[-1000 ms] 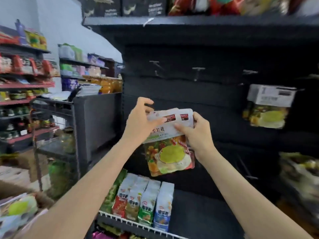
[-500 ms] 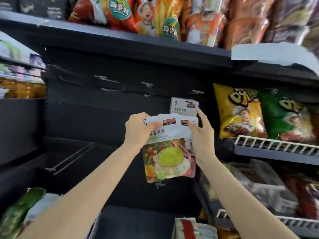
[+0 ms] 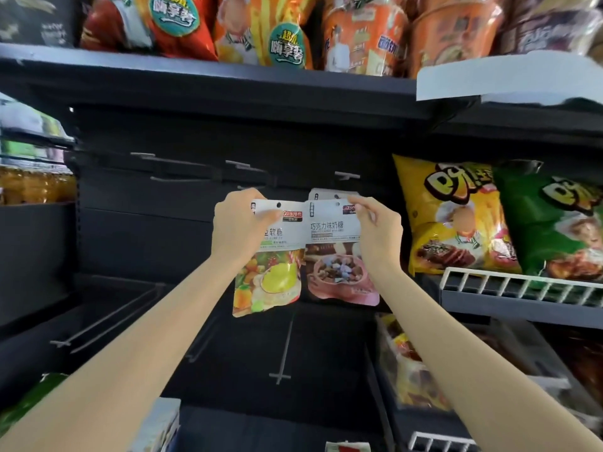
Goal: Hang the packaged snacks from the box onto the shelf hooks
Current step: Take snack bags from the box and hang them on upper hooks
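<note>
Holding a fruit candy bag, the left hand pinches its top; the right hand pinches a chocolate candy bag beside it.

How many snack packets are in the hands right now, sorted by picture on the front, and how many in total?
Fruit-picture packet, pinched by the left hand: 1
Chocolate-picture packet, pinched by the right hand: 1
Total: 2
A further white packet top peeks out behind the right one; whether it is held is unclear.

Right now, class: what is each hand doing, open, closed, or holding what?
Left hand: grips the fruit-picture packet by its top.
Right hand: pinches the chocolate-picture packet at its top.
</note>
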